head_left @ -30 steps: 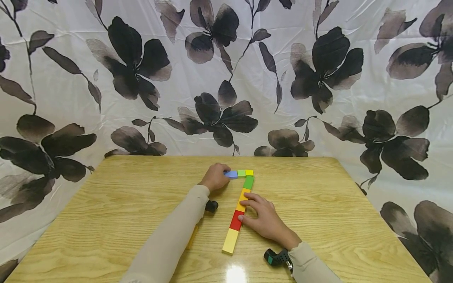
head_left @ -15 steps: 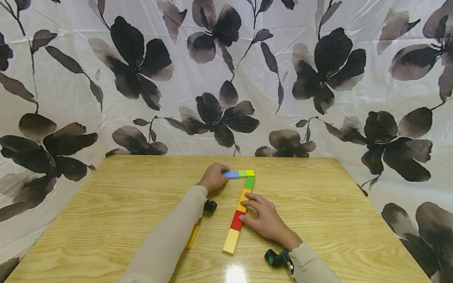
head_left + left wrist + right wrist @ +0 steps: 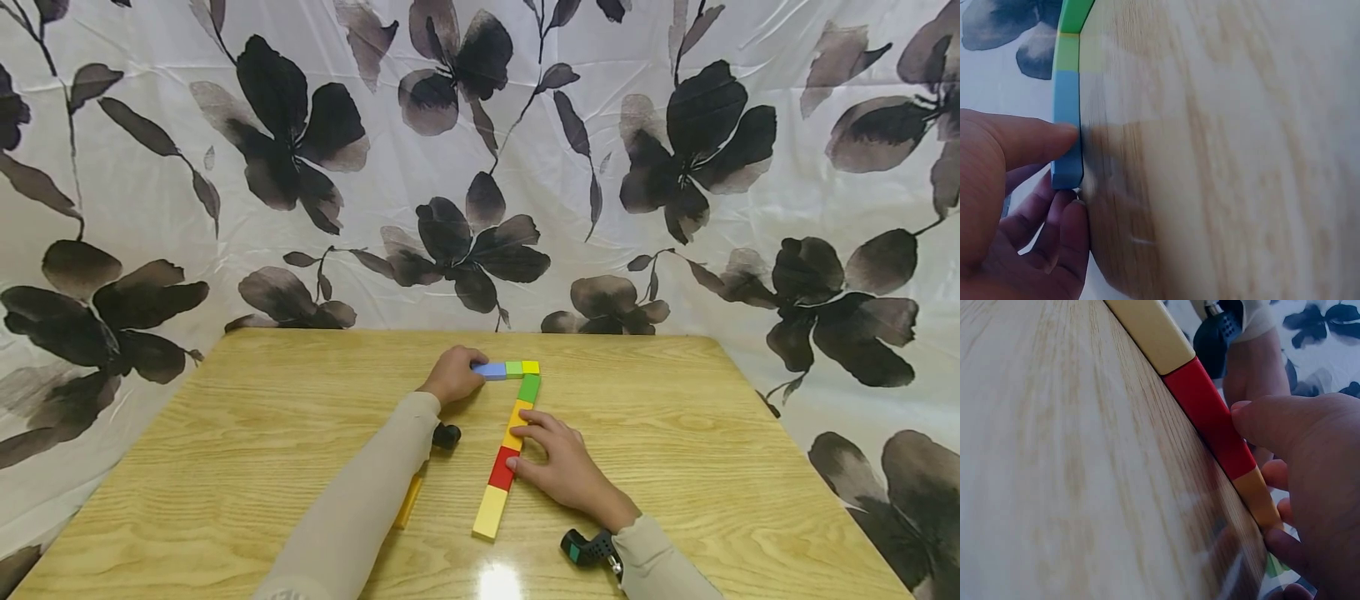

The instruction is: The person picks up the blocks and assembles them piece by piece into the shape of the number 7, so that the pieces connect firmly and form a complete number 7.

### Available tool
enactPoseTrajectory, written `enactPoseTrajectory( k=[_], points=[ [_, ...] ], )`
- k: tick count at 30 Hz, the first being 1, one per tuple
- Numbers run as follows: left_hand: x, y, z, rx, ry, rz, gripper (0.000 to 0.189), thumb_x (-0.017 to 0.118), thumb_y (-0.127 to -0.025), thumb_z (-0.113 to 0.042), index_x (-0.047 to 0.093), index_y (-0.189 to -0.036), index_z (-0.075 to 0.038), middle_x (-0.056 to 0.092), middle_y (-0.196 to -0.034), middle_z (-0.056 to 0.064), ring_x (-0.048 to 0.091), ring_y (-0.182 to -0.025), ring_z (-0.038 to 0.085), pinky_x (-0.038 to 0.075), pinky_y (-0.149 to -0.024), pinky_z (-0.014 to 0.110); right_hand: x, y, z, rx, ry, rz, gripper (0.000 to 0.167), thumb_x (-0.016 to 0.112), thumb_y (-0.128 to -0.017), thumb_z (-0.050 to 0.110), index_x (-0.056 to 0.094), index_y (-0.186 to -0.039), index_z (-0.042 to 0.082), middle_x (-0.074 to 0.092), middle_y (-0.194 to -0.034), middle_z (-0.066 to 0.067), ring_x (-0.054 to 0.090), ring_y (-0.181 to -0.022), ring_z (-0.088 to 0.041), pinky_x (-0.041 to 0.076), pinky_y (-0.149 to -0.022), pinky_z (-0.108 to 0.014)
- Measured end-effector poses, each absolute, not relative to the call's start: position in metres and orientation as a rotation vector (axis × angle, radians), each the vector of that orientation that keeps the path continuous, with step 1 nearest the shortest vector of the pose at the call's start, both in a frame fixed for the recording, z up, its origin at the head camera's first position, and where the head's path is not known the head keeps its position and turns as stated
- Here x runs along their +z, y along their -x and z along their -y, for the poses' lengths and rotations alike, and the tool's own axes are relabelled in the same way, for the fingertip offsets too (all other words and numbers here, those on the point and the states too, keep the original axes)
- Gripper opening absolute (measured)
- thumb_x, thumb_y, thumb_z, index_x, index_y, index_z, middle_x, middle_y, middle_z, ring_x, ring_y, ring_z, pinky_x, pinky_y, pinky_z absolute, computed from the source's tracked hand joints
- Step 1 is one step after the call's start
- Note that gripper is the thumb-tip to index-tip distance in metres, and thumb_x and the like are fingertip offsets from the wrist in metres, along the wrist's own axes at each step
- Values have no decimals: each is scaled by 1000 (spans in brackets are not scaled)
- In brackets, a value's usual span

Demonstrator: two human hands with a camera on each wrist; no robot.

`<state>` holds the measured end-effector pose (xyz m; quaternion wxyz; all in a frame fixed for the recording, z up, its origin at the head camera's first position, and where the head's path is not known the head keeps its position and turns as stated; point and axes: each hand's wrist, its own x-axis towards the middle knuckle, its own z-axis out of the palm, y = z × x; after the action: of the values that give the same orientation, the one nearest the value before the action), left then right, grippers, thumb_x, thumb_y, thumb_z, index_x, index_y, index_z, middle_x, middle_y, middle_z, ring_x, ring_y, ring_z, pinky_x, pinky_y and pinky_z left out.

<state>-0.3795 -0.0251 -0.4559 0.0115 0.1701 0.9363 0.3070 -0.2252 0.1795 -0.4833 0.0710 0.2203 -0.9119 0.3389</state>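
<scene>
My left hand [image 3: 453,377] pinches the free left end of a blue block [image 3: 492,372] between thumb and fingers. To its right, a light green block [image 3: 513,369] and a yellow block [image 3: 531,367] continue the short row. From that corner a longer row runs toward me: a green block [image 3: 529,387], an orange block [image 3: 510,441], a red block [image 3: 501,468] and a pale yellow block [image 3: 490,512]. My right hand [image 3: 566,467] rests along this row's right side with fingers spread. Its thumb [image 3: 1260,419] touches the red block; fingertips lie at the orange one.
An orange piece [image 3: 407,502] lies on the wooden table [image 3: 660,417] beside the left forearm, which partly covers it. Black devices sit at the left wrist [image 3: 447,437] and right wrist [image 3: 588,547]. Behind the table's far edge hangs a flowered cloth [image 3: 480,167].
</scene>
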Motion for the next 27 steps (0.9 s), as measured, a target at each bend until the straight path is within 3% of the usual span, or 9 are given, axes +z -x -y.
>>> enactPoseTrajectory(
  k=[12, 21, 27],
  points=[
    [-457, 381, 30, 961, -522, -2923, 37, 72, -88, -7, 70, -125, -4, 66, -123, 11, 59, -116, 27, 44, -104, 41, -482, 224, -176, 1020, -677, 2739, 45, 72, -92, 42, 68, -129, 17, 47, -150, -2, 39, -140, -25, 30, -102, -55],
    [-449, 375, 43, 1064, -509, -2867, 41, 75, -85, -10, 69, -126, -3, 65, -118, 12, 59, -108, 27, 47, -97, 41, -480, 223, -176, 1020, -680, 2746, 44, 72, -92, 41, 68, -129, 16, 47, -150, -4, 40, -140, -26, 30, -103, -57],
    [-448, 370, 54, 1229, -533, -2797, 37, 72, -89, -10, 69, -125, -2, 66, -123, 11, 63, -110, 28, 51, -94, 41, -481, 223, -179, 1019, -673, 2748, 45, 72, -93, 42, 68, -129, 17, 48, -150, -3, 40, -140, -26, 29, -104, -58]
  ],
)
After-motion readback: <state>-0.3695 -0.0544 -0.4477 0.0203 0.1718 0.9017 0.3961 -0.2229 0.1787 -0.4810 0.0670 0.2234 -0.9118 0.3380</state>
